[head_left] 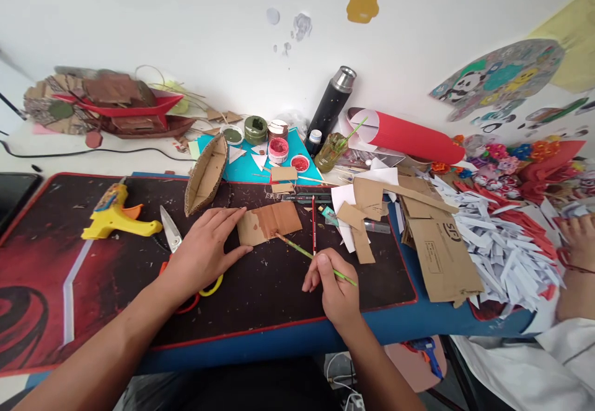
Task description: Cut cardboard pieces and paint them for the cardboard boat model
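Note:
My right hand is closed around a thin green-handled paintbrush. The brush tip touches a rectangular cardboard piece on the dark desk mat, where brown paint covers the right and middle parts; the left end is bare. With fingertips and thumb, my left hand grips that bare end. Under the left hand and wrist lies a pair of scissors with red and yellow handles, partly hidden. A red pencil rests just right of the cardboard piece.
A yellow glue gun lies at left. Behind stand a cardboard boat, paint jars, a jar of murky water and a black thermos. Cardboard scraps and paper strips fill the right, near another person's hand.

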Tool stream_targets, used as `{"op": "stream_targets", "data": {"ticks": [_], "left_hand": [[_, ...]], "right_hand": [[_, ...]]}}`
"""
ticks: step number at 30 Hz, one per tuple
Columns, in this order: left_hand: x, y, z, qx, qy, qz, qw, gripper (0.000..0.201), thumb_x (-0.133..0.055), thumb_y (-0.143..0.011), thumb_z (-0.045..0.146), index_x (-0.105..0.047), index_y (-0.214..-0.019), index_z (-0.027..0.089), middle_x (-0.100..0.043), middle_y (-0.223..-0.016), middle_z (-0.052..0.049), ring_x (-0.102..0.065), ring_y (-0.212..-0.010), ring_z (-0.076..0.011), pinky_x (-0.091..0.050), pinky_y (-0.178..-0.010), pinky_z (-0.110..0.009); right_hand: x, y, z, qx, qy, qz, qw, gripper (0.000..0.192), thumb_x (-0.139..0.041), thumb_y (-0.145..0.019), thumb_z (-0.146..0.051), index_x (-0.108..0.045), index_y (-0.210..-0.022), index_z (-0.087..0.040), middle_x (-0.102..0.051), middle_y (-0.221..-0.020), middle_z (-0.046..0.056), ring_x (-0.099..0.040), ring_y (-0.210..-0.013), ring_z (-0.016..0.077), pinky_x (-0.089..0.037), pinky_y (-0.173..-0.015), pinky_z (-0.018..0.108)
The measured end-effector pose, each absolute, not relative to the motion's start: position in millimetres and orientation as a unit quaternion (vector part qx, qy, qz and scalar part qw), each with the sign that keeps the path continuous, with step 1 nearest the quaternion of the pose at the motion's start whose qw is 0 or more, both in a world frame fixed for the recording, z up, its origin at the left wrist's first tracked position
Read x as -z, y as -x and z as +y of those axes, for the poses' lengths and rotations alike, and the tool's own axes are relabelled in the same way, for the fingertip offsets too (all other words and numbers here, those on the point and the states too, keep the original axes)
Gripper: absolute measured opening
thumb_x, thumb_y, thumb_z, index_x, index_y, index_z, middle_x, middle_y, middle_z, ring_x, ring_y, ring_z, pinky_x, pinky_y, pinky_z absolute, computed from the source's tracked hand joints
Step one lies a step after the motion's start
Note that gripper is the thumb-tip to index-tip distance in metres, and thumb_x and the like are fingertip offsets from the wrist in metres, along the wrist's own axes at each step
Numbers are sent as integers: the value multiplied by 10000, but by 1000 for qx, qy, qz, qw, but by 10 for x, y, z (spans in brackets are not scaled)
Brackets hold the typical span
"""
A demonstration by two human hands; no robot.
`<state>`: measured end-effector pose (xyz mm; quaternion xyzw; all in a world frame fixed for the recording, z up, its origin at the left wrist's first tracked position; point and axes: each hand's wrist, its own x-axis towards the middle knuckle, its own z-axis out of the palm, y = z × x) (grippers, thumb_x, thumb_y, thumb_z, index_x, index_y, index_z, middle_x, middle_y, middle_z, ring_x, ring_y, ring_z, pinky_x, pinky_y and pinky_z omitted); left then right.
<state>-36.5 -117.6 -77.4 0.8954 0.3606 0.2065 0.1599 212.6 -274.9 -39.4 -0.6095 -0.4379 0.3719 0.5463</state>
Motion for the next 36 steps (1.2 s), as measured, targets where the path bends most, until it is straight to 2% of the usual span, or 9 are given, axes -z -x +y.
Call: {"op": "stream_targets", "data": {"ticks": [10, 22, 36], "left_hand": [[772, 365, -1173, -210, -898, 355, 153, 704, -672, -1017, 527, -542, -1609, 169, -725, -1433, -194, -649, -1319, -414, -519, -1170, -618], [762, 366, -1172, -213, -901, 347, 153, 707, -678, -1024, 522, -544, -1607, 146, -719, -1428, -208, -644, -1317, -416, -513, -1174, -609], [787, 375, -1166, -213, -907, 339, 130, 698, -656, -1040, 531, -535, -1599, 131, -718, -1425, -210, -645, -1302, -411, -524, -1159, -598]], "right_hand": [[415, -2083, -2625, -378, 611, -422, 553, 501, -543, -1138, -616, -648, -842, -226, -616, -567, -27, -690, -505, 165, -503, -474, 241], [373, -2145, -2809, -391, 603, -385, 578, 510, -582, -1135, -580, -644, -791, -209, -546, -561, -41, -676, -476, 154, -486, -465, 231], [400, -2134, -2778, -388, 591, -409, 577, 480, -580, -1153, -520, -678, -807, -202, -615, -565, -19, -675, -499, 143, -495, -497, 223]]}}
